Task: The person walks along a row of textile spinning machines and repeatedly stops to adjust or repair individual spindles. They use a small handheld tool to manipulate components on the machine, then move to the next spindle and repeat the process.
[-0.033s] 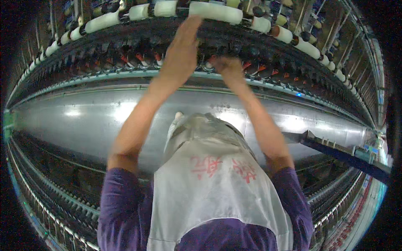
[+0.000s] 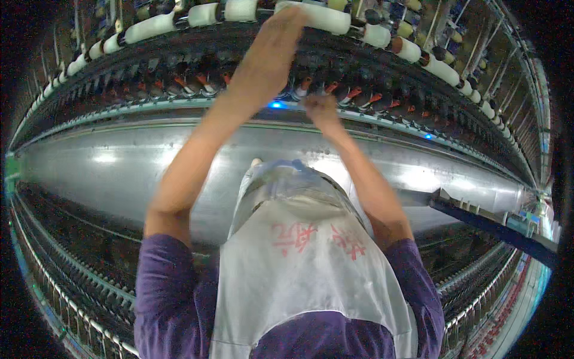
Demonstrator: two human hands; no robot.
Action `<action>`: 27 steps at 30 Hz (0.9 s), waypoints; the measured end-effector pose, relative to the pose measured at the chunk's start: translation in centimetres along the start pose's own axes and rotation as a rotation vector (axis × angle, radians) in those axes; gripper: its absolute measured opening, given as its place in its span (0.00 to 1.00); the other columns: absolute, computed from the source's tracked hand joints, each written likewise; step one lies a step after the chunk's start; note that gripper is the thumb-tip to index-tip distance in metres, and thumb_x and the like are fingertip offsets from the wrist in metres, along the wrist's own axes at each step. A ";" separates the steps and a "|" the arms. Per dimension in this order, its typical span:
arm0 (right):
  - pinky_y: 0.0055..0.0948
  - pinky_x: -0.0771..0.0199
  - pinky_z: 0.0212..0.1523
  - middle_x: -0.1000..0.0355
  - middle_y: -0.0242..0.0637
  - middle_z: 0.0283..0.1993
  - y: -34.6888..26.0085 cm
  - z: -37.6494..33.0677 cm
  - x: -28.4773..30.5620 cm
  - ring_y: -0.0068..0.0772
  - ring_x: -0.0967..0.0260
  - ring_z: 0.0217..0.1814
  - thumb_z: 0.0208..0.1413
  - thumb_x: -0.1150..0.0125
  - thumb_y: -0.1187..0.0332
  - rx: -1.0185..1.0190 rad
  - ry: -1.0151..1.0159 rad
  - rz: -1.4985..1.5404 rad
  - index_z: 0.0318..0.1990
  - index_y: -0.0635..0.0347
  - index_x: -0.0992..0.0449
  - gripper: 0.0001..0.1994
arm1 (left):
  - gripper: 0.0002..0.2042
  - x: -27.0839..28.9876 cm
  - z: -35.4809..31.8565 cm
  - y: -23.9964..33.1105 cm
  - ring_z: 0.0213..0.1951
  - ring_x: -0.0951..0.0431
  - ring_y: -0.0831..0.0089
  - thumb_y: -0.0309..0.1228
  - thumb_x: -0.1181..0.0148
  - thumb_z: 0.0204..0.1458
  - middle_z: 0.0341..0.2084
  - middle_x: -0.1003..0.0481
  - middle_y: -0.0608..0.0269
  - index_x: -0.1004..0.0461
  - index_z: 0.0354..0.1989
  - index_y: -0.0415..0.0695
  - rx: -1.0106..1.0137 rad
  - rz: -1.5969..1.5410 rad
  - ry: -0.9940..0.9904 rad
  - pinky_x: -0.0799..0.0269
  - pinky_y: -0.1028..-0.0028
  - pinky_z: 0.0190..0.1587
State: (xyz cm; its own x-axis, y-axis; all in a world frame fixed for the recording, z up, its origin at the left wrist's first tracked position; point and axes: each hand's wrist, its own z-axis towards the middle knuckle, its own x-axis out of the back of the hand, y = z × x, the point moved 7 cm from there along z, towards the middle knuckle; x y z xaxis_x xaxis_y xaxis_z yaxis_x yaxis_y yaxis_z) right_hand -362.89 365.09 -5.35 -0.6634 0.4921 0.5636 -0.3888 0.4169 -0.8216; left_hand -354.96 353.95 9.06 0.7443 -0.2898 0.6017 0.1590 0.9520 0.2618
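My left hand (image 2: pixel 272 51) reaches up over the spinning machine, its fingers stretched out and blurred, the tips overlapping a white yarn roll (image 2: pixel 326 20) on the upper row. Whether they touch it I cannot tell. Lower and to the right, my right hand (image 2: pixel 321 109) is closed, fingers curled, at the machine's front rail (image 2: pixel 371 118). Anything inside those fingers is too small or blurred to make out. Just above the right hand stand red-tipped parts (image 2: pixel 330 88) over small white bobbins. A blue light (image 2: pixel 275 105) glows on the rail between my hands.
Another blue light (image 2: pixel 428 136) shines farther right on the rail. Below it runs a shiny metal surface (image 2: pixel 119 161). A dark bar-like rack (image 2: pixel 490 224) juts in at the right. Behind me, more machine rows (image 2: pixel 78 269) curve along the lower left. I wear a pale apron (image 2: pixel 311 281).
My left hand has moved up and right across the white roll. The right hand has dropped slightly, away from the red-tipped parts. The blue light between my hands now shows.
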 end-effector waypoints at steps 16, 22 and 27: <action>0.33 0.28 0.29 0.24 0.40 0.29 -13.6 1.5 6.7 0.35 0.26 0.29 0.49 0.42 0.69 0.819 0.375 -0.602 0.33 0.58 0.23 0.05 | 0.17 2.3 0.3 10.0 0.33 0.25 0.49 0.20 0.45 0.30 0.28 0.26 0.49 0.32 0.34 0.36 0.033 -1.077 -0.777 0.30 0.63 0.34; 0.40 0.38 0.26 0.43 0.38 0.17 -23.4 7.8 10.2 0.41 0.44 0.20 0.52 0.46 0.67 0.765 0.669 -1.332 0.19 0.54 0.36 0.11 | 0.15 2.0 -4.7 8.8 0.34 0.25 0.55 0.23 0.43 0.33 0.29 0.27 0.50 0.31 0.35 0.37 -0.295 -0.289 -0.795 0.29 0.61 0.36; 0.40 0.52 0.24 0.57 0.40 0.12 -20.8 11.5 6.9 0.39 0.56 0.16 0.49 0.46 0.70 0.507 0.370 -1.226 0.12 0.56 0.48 0.20 | 0.11 0.8 -8.4 4.3 0.36 0.24 0.60 0.22 0.43 0.34 0.29 0.26 0.54 0.27 0.30 0.36 -0.240 0.011 -0.847 0.29 0.65 0.38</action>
State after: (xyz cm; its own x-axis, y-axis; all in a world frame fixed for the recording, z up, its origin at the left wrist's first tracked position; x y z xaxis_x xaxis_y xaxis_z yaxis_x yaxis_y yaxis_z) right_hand -366.74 350.99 14.61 0.4461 0.2211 0.8673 -0.8375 0.4449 0.3173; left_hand -348.20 358.61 4.32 0.0302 -0.1662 0.9856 0.3575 0.9227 0.1446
